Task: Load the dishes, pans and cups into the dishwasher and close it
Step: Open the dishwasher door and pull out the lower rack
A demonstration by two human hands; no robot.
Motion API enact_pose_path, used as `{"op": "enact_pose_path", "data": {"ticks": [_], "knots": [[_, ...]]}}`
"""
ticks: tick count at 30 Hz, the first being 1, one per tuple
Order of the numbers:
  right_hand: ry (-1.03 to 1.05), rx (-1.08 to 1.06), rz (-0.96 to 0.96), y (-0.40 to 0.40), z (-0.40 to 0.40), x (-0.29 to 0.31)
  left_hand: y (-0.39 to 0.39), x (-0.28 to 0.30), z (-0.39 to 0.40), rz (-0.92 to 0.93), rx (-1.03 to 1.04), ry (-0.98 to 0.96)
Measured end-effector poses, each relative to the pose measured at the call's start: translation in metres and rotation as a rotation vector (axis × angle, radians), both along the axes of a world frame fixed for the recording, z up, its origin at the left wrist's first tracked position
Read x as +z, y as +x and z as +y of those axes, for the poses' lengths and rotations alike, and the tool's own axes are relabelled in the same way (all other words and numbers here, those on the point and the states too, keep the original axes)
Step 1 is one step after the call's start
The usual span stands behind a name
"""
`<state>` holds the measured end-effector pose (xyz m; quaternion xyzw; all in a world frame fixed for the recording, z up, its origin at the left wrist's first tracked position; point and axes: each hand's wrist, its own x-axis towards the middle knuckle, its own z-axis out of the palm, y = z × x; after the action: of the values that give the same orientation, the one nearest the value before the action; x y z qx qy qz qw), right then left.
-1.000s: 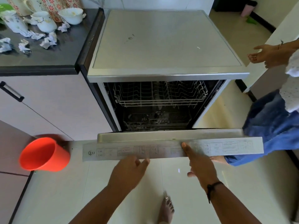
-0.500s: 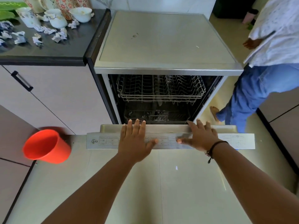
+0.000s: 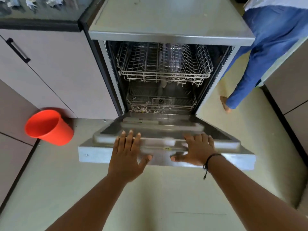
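The steel dishwasher (image 3: pixel 166 17) stands open in front of me. Its door (image 3: pixel 233 147) hangs far down, close to level, blurred by motion. My left hand (image 3: pixel 128 152) lies flat on the door's top edge, fingers spread. My right hand (image 3: pixel 196 150), a black band on its wrist, lies flat on the same edge to the right. Inside, the upper wire rack (image 3: pixel 163 64) holds no dishes. The lower rack (image 3: pixel 161 100) has small pale scraps lying under it. No dishes, pans or cups show in this view.
An orange plastic bucket (image 3: pixel 50 127) sits on the floor left of the door, by the pale cabinets (image 3: pixel 55 72). A dark counter (image 3: pixel 38 12) with crumpled paper runs at top left. Another person in blue jeans (image 3: pixel 266 52) walks off on the right.
The door has swung from nearly upright down to almost level under both my hands. The view tilted down, and the other person stepped further away on the right.
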<state>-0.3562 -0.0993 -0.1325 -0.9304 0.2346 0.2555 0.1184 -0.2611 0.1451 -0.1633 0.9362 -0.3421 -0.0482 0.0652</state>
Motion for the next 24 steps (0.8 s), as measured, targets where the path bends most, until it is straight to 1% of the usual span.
{"op": "enact_pose_path", "data": {"ticks": [2, 4, 6, 9, 11, 14, 17, 20, 22, 24], "knots": [[-0.002, 0.037, 0.028, -0.032, 0.021, -0.031, -0.032, -0.032, 0.018, 0.093, -0.003, 0.012], [0.014, 0.031, 0.099, -0.063, 0.042, -0.071, -0.061, -0.071, 0.038, 0.195, -0.024, 0.053], [0.045, 0.018, 0.189, -0.092, 0.065, -0.117, -0.087, -0.117, 0.06, 0.298, -0.027, 0.156], [0.08, 0.014, 0.268, -0.124, 0.089, -0.192, -0.114, -0.176, 0.081, 0.457, -0.02, 0.29], [0.116, -0.005, 0.322, -0.134, 0.098, -0.243, -0.121, -0.218, 0.089, 0.444, -0.058, 0.345], [0.169, -0.039, 0.372, -0.142, 0.101, -0.31, -0.118, -0.268, 0.087, 0.604, -0.032, 0.438], [0.246, -0.042, 0.462, -0.143, 0.098, -0.371, -0.115, -0.317, 0.084, 0.738, -0.007, 0.471], [0.264, -0.03, 0.515, -0.141, 0.095, -0.414, -0.113, -0.358, 0.083, 0.774, -0.015, 0.512], [0.26, -0.045, 0.498, -0.14, 0.093, -0.431, -0.113, -0.381, 0.082, 0.775, -0.018, 0.51], [0.204, -0.036, 0.463, -0.14, 0.093, -0.437, -0.112, -0.396, 0.082, 0.758, -0.02, 0.489]]}}
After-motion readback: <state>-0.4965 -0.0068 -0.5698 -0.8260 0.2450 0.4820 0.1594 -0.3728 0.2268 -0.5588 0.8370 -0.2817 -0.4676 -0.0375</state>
